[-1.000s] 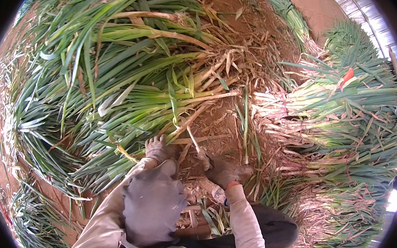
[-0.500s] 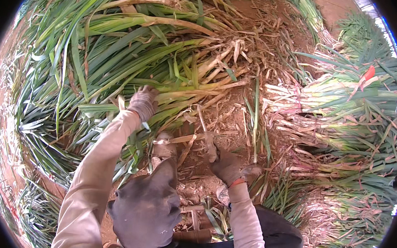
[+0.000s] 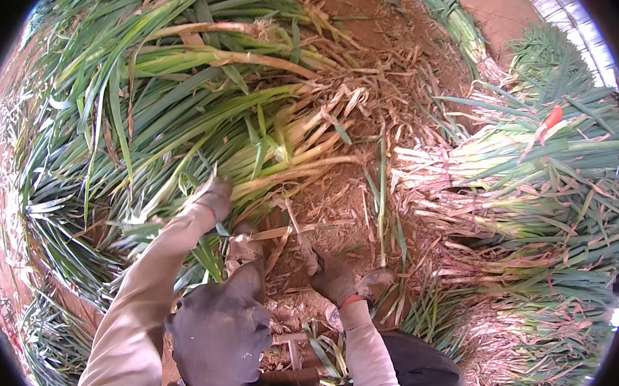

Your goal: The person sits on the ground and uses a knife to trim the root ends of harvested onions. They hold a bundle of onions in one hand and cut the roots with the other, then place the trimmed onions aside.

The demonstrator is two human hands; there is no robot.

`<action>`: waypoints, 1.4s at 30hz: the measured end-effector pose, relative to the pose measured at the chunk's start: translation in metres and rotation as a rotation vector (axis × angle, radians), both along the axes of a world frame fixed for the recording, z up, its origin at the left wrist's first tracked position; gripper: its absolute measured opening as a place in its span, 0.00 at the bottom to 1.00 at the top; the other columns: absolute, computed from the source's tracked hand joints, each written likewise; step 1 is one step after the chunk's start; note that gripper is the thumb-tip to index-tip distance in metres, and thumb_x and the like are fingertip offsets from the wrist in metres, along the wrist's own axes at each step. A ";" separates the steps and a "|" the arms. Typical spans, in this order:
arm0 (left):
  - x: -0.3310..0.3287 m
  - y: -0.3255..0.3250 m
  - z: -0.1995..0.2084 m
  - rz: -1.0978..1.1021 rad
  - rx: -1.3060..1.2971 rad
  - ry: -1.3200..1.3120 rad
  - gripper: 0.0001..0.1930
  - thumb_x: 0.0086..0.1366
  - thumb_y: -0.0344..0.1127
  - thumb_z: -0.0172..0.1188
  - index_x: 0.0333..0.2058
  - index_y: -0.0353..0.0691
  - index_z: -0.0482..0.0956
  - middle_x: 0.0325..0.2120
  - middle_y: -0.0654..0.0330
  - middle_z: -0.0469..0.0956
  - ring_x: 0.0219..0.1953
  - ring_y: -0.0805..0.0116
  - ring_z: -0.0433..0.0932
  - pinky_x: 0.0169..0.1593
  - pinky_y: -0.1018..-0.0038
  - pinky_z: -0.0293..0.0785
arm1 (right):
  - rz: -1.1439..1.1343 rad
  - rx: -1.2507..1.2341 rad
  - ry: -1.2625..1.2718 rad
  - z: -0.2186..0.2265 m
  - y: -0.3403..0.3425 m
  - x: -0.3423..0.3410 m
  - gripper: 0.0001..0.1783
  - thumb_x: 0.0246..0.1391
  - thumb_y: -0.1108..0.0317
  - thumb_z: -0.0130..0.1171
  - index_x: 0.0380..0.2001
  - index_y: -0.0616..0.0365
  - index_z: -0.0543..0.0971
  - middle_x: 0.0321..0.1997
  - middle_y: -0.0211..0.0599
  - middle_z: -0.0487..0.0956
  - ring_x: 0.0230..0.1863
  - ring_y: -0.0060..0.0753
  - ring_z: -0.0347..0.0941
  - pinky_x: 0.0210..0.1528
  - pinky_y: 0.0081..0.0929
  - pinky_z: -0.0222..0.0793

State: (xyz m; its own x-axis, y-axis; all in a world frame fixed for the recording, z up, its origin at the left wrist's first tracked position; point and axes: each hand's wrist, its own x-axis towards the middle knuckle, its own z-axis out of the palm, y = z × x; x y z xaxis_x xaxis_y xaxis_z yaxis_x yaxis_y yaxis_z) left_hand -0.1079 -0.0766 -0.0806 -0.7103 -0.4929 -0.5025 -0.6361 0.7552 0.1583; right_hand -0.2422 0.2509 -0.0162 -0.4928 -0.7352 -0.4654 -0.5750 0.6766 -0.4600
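My left hand [image 3: 213, 198], in a dirty glove, is at the near edge of a large heap of green onions [image 3: 186, 105]. Motion smears it, and its fingers are partly hidden among the leaves; a pale tip sticks up beside them. Blurred green leaves trail to the left of its wrist. My right hand [image 3: 333, 279], also gloved, is closed around the thick handle of a slim hand tool [image 3: 299, 232]. The tool's thin shaft points up and left over the littered soil, and its exact kind is not clear. A few long green onion stalks [image 3: 381, 191] lie just beyond this hand.
Rows of green onions [image 3: 467, 197] lie along the right, pale root ends toward me. A red-orange piece [image 3: 553, 118] rests on them. Dry leaf scraps [image 3: 404, 78] litter the soil between heap and rows. A dark covered knee [image 3: 221, 330] and a dark boot-like shape [image 3: 419, 373] are close below.
The whole view has shifted a little, so the scene sits lower and further left. My left hand has drawn slightly nearer to me along the heap. My right hand keeps the tool.
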 end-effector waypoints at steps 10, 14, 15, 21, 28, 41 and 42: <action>0.123 -0.017 0.067 0.677 0.490 0.411 0.30 0.42 0.40 0.81 0.44 0.32 0.82 0.32 0.56 0.84 0.33 0.65 0.81 0.40 0.71 0.77 | 0.075 0.079 -0.158 0.056 -0.032 0.031 0.31 0.49 0.44 0.64 0.54 0.46 0.78 0.45 0.51 0.83 0.48 0.56 0.79 0.50 0.45 0.75; 0.149 0.007 0.042 0.913 1.295 0.664 0.23 0.50 0.27 0.75 0.46 0.28 0.82 0.37 0.56 0.85 0.40 0.63 0.83 0.50 0.71 0.78 | 0.206 0.163 -0.143 0.049 -0.054 0.047 0.28 0.52 0.41 0.59 0.50 0.44 0.80 0.45 0.51 0.83 0.48 0.56 0.80 0.51 0.47 0.75; 0.146 0.015 0.041 0.993 1.309 0.638 0.21 0.52 0.23 0.72 0.47 0.29 0.82 0.39 0.53 0.85 0.41 0.60 0.83 0.52 0.66 0.79 | 0.176 0.157 -0.119 0.050 -0.057 0.046 0.27 0.53 0.41 0.58 0.52 0.42 0.79 0.45 0.51 0.83 0.48 0.56 0.80 0.52 0.46 0.75; 0.162 0.021 0.015 1.108 1.354 0.660 0.20 0.54 0.26 0.71 0.47 0.32 0.80 0.39 0.55 0.83 0.40 0.60 0.83 0.48 0.62 0.81 | 0.379 0.250 -0.212 0.039 -0.069 0.056 0.30 0.53 0.39 0.57 0.51 0.47 0.81 0.42 0.55 0.83 0.46 0.54 0.81 0.50 0.47 0.76; 0.156 0.030 0.020 0.975 1.177 0.666 0.27 0.53 0.29 0.73 0.53 0.38 0.78 0.41 0.61 0.82 0.40 0.66 0.80 0.48 0.67 0.79 | 0.058 0.125 -0.071 0.023 -0.141 0.021 0.34 0.57 0.33 0.49 0.39 0.54 0.84 0.31 0.50 0.84 0.33 0.48 0.83 0.38 0.42 0.78; 0.151 0.059 0.025 1.135 1.201 0.587 0.24 0.57 0.28 0.68 0.54 0.37 0.76 0.41 0.59 0.81 0.39 0.63 0.80 0.44 0.67 0.79 | -0.140 0.170 -0.225 0.039 -0.245 -0.054 0.32 0.59 0.40 0.47 0.47 0.56 0.83 0.46 0.51 0.83 0.50 0.49 0.81 0.48 0.40 0.75; 0.151 0.062 0.024 1.159 1.217 0.617 0.23 0.58 0.29 0.69 0.53 0.36 0.77 0.40 0.59 0.81 0.39 0.63 0.80 0.44 0.67 0.79 | -0.077 0.229 -0.185 0.037 -0.247 -0.056 0.31 0.59 0.41 0.49 0.46 0.57 0.83 0.46 0.51 0.83 0.49 0.48 0.81 0.48 0.39 0.75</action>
State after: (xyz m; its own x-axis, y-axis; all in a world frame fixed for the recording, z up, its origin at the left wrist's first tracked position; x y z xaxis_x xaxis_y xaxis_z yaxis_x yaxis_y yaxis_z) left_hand 0.0429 -0.0146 -0.0566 -0.5122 -0.4188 -0.7498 -0.3432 -0.7006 0.6257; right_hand -0.2980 0.0040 0.0205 -0.4348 -0.5644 -0.7017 -0.4385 0.8133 -0.3825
